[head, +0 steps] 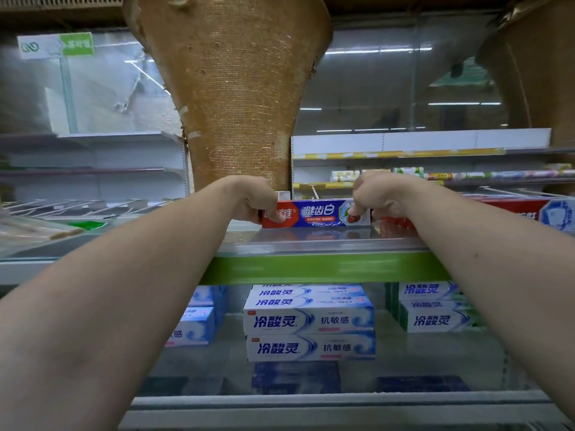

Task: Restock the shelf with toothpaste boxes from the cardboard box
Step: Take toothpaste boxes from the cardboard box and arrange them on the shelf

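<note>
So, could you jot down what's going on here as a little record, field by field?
Held item: red and blue toothpaste box, lying lengthways, front towards the camera
Left hand: grips the box's left end
Right hand: grips its right end
Place: upper shelf, behind the green edge strip; resting or just above, cannot tell
Neighbour: another red box to the right
Shelf below: stacked white toothpaste boxes

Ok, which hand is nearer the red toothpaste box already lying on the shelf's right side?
Right. The right hand grips the held blue-and-red box at the end beside that red box; the left hand grips its opposite end, farther left.
</note>
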`<action>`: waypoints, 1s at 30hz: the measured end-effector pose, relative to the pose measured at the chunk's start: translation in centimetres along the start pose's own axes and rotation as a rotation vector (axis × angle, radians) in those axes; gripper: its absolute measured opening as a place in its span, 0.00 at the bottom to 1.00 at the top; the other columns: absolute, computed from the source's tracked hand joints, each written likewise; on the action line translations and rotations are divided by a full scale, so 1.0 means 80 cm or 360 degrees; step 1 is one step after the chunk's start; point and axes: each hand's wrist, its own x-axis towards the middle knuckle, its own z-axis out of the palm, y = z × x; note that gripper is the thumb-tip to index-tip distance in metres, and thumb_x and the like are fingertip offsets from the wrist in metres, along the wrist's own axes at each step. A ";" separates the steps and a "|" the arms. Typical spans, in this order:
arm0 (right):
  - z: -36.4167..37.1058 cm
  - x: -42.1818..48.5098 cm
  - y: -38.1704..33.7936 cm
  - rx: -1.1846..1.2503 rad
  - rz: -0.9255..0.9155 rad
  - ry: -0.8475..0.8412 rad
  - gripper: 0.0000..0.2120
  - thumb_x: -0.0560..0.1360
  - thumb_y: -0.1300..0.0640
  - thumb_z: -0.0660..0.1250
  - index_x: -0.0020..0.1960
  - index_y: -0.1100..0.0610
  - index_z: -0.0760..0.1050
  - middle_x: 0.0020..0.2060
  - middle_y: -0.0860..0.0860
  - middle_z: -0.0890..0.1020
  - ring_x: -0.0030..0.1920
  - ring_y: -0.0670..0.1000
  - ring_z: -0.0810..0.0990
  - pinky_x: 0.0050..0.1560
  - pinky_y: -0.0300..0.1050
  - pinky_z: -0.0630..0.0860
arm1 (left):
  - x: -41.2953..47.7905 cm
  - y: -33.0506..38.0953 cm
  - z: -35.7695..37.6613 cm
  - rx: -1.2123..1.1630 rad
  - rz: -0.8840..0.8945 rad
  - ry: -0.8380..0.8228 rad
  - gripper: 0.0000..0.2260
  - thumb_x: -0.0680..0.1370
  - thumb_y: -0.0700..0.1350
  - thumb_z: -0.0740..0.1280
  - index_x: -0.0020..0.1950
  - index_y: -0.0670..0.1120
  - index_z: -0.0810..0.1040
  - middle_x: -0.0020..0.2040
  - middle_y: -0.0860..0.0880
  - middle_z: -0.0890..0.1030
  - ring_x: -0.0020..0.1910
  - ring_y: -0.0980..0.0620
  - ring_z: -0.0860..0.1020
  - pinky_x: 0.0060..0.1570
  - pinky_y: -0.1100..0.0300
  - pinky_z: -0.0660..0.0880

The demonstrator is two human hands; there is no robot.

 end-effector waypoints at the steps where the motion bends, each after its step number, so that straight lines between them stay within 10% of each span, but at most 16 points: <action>1: -0.001 0.001 0.001 -0.0002 -0.0009 -0.0006 0.19 0.77 0.65 0.69 0.65 0.61 0.70 0.63 0.59 0.74 0.59 0.60 0.76 0.59 0.58 0.80 | 0.000 0.001 0.001 0.0023 -0.0005 0.0000 0.16 0.78 0.34 0.70 0.65 0.38 0.71 0.54 0.44 0.76 0.53 0.48 0.77 0.43 0.55 0.79; 9: 0.005 -0.007 -0.003 0.0066 -0.0022 -0.0106 0.19 0.77 0.67 0.65 0.67 0.64 0.66 0.67 0.62 0.71 0.65 0.63 0.72 0.62 0.61 0.77 | 0.004 -0.004 0.009 0.0313 0.0062 0.0138 0.26 0.78 0.40 0.72 0.73 0.44 0.66 0.66 0.44 0.73 0.65 0.45 0.74 0.64 0.48 0.77; 14: 0.006 -0.020 -0.017 0.0170 -0.0205 0.0149 0.36 0.75 0.52 0.73 0.77 0.59 0.60 0.72 0.58 0.69 0.68 0.59 0.71 0.62 0.53 0.73 | -0.020 0.001 -0.003 0.0304 0.0172 0.0174 0.40 0.76 0.47 0.75 0.82 0.48 0.55 0.79 0.45 0.63 0.75 0.43 0.66 0.72 0.43 0.68; 23: 0.022 -0.038 -0.097 -0.0489 -0.0748 0.0176 0.39 0.77 0.33 0.62 0.79 0.54 0.58 0.77 0.54 0.65 0.77 0.58 0.60 0.77 0.60 0.53 | -0.100 -0.024 -0.054 0.0529 0.0306 0.0777 0.38 0.76 0.59 0.72 0.82 0.53 0.59 0.78 0.46 0.68 0.74 0.46 0.69 0.73 0.54 0.65; 30: 0.112 -0.068 -0.216 -0.0538 -0.1220 0.0001 0.43 0.70 0.29 0.64 0.78 0.50 0.60 0.74 0.58 0.68 0.76 0.63 0.60 0.76 0.65 0.53 | -0.212 -0.113 -0.120 0.1117 -0.0297 0.1239 0.39 0.77 0.68 0.63 0.83 0.53 0.54 0.82 0.42 0.56 0.81 0.39 0.50 0.78 0.43 0.53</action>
